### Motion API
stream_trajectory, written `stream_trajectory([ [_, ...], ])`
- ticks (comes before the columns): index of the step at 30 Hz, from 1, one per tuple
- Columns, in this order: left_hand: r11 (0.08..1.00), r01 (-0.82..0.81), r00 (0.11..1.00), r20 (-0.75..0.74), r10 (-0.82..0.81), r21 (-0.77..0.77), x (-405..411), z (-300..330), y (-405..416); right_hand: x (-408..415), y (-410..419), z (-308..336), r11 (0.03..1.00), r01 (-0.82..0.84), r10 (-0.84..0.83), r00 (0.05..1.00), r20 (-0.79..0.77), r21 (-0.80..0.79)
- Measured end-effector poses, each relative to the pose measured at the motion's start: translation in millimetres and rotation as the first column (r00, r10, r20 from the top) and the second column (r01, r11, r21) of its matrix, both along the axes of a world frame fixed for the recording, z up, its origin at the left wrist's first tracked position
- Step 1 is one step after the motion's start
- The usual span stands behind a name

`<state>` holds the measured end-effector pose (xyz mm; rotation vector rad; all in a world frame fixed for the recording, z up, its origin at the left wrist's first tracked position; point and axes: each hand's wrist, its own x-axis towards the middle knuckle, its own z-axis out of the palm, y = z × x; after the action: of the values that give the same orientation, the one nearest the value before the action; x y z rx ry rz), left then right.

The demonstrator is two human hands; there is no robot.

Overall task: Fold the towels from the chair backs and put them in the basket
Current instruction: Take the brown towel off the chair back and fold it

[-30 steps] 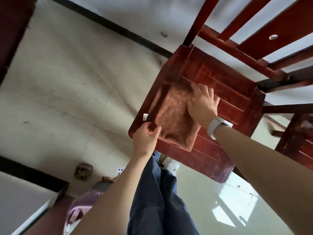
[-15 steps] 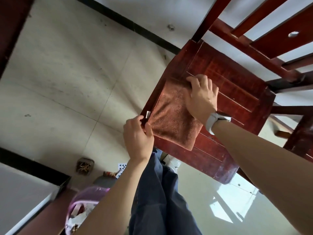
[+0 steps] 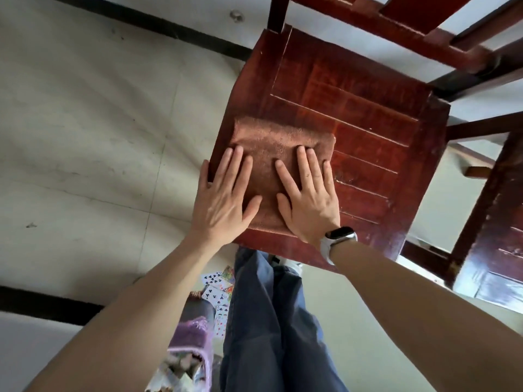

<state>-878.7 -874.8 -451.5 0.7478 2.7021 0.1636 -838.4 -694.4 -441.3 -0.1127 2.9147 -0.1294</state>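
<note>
As fingers (image 3: pixel 304 165) lie straight, both hands flat on towel (image 3: pixel 271 137)

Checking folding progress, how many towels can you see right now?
1: a brown towel folded on the chair seat, under the left hand and right hand. Others may be out of view.

Place: a room in a home, likely a dining or living area.
Floor: pale tiles (image 3: pixel 85 142) with dark border strips, at 9 o'clock.
Furniture: red-brown wooden dining chair (image 3: pixel 368 114) at 1 o'clock; a second wooden piece (image 3: pixel 492 222) at 3 o'clock.
Clutter: playing cards (image 3: pixel 216 290) scattered on the floor at 6 o'clock.
</note>
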Motion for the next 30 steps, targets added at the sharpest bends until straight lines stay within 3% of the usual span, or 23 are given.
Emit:
stream_trajectory([
  [5, 0.997, 0.066, 0.995, -0.078, -0.062, 0.041, -14, 20, 4, 3, 0, 13, 1.000, -0.007, 0.006, 1.000, -0.021, -0.023],
  [8, 0.985, 0.168, 0.978, -0.129, -0.162, 0.035, -39, 24, 14, 27, -1, 19, 0.990, -0.129, 0.125, 0.990, -0.063, -0.060],
  [10, 0.988, 0.153, 0.986, -0.066, -0.154, -0.013, -55, 21, 20, 43, -1, 17, 0.968, -0.252, 0.252, 0.968, -0.003, -0.008],
  [13, 0.984, 0.160, 0.987, 0.043, -0.157, -0.081, -67, 15, 20, 48, 2, 14, 0.957, -0.287, 0.283, 0.956, 0.079, 0.034],
  [16, 0.981, 0.173, 0.984, 0.052, -0.169, -0.084, -72, 19, 23, 43, 6, 18, 0.959, -0.256, 0.259, 0.966, 0.011, -0.122],
  [17, 0.987, 0.156, 0.987, 0.046, -0.154, -0.049, -74, 22, 27, 43, 8, 20, 0.959, -0.186, 0.183, 0.983, -0.030, -0.213],
  [19, 0.990, 0.138, 0.990, 0.026, -0.139, 0.029, -83, 28, 37, 43, 10, 28, 0.918, 0.134, -0.157, 0.987, -0.034, -0.372],
  [20, 0.988, 0.146, 0.989, 0.017, -0.148, 0.055, -88, 29, 44, 41, 10, 32, 0.847, 0.350, -0.366, 0.930, 0.038, -0.400],
  [22, 0.986, 0.149, 0.988, 0.036, -0.152, 0.079, -100, 31, 56, 35, 6, 37, 0.636, 0.711, -0.639, 0.703, 0.313, -0.299],
  [24, 0.991, 0.114, 0.989, 0.082, -0.120, 0.074, -109, 32, 67, 26, -1, 38, 0.539, 0.826, -0.660, 0.535, 0.527, -0.164],
  [27, 0.995, 0.086, 0.992, 0.087, -0.089, 0.041, -110, 40, 69, 8, 8, 44, 0.453, 0.879, -0.608, 0.428, 0.668, -0.150],
  [29, 0.999, 0.030, 0.994, 0.102, -0.033, 0.037, -101, 45, 61, -6, 32, 52, 0.457, 0.873, -0.612, 0.447, 0.652, -0.170],
  [30, 0.999, -0.029, 0.991, 0.134, 0.023, 0.040, -94, 47, 56, -13, 48, 55, 0.477, 0.855, -0.653, 0.499, 0.569, -0.203],
])
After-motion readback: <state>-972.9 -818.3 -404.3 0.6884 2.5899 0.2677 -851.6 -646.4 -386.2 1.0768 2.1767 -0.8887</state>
